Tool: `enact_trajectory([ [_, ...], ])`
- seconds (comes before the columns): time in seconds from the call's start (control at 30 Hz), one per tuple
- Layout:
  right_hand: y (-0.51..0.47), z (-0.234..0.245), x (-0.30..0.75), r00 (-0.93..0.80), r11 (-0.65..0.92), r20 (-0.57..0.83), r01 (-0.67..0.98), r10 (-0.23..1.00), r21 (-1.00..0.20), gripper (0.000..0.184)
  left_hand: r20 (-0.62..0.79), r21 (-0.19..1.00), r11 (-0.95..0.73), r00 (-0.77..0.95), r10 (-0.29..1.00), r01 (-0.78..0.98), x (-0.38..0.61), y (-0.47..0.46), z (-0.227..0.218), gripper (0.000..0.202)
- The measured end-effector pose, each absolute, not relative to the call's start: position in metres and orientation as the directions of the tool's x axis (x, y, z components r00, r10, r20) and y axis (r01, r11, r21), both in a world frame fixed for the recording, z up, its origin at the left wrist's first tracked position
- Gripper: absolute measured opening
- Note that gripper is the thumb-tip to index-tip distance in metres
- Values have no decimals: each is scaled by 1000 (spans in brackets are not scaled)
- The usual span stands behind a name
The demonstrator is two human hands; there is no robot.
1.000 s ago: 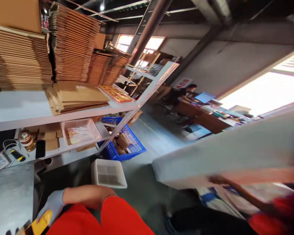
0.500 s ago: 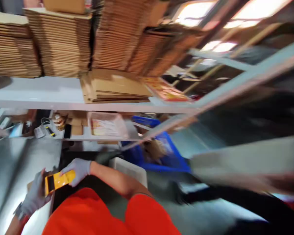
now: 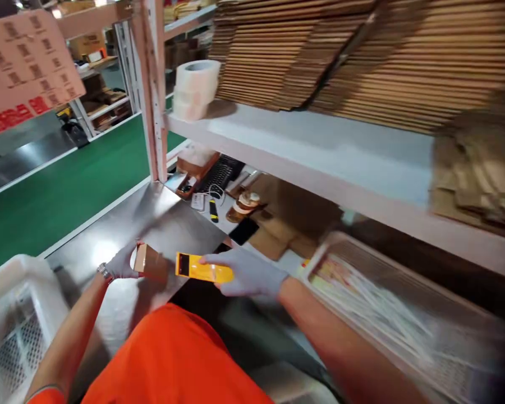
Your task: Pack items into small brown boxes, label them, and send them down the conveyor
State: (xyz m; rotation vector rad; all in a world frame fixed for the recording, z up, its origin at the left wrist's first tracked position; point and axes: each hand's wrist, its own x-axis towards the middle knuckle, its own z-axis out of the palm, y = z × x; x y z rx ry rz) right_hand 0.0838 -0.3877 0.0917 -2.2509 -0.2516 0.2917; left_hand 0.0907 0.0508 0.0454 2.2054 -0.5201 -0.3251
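In the head view, my left hand (image 3: 125, 262), in a grey glove, grips a small brown cardboard box (image 3: 151, 264) over the metal tabletop (image 3: 180, 227). My gloved right hand (image 3: 252, 273) is wrapped around a yellow handheld tool (image 3: 210, 272). A dark rectangular patch shows at the tool's left end, which points toward the box. A gap separates tool and box. What kind of tool it is, I cannot make out.
A white shelf (image 3: 320, 140) with stacked flat cardboard (image 3: 269, 56) and tape rolls (image 3: 196, 90) crosses overhead. Below it are a yellow-black cutter (image 3: 213, 210), a phone (image 3: 243, 230) and a plastic basket (image 3: 387, 303). A white crate (image 3: 23, 275) stands left, beside a green belt (image 3: 76, 185).
The view has swung left, bringing the green belt and white crate in. My hands have moved apart. The yellow tool is now away from my left hand, and the cardboard box shows more clearly.
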Motion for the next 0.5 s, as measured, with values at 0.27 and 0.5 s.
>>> enact_trajectory([
  [0.27,-246,32,103,677,-636,-199,491,709,-596,69,-341,329,-943,925,-168,-50,71,153,28,95],
  [0.5,-178,-1,108,608,-721,-407,462,682,-517,72,-521,101,-993,854,4,67,49,122,-27,138],
])
